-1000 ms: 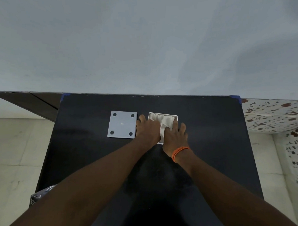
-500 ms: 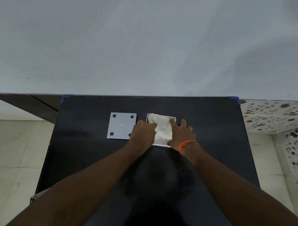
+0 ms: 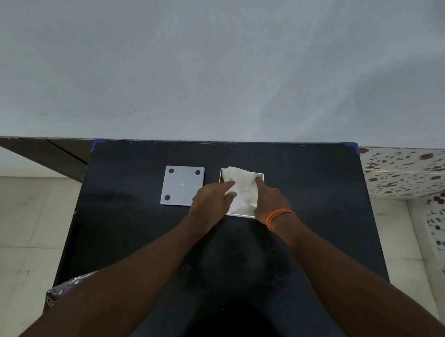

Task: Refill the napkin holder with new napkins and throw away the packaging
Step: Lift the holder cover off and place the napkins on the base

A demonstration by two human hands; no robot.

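Both hands slide apart now: left hand (image 3: 212,202) pinches the napkins (image 3: 243,191), right hand (image 3: 270,201) presses fingertips flat, tucking them into the napkin holder (image 3: 240,215); refill nearly done.

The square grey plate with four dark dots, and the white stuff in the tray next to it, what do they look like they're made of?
Grey plate: likely smooth matte plastic; flat, rigid, even sheen, four dark round pads, perhaps rubber.
White stuff: soft paper napkins, judging by the crumpled folds under both hands.
Tray: thin white rim, probably plastic too.

Head-worn view, forward-down onto table (image 3: 138,241)
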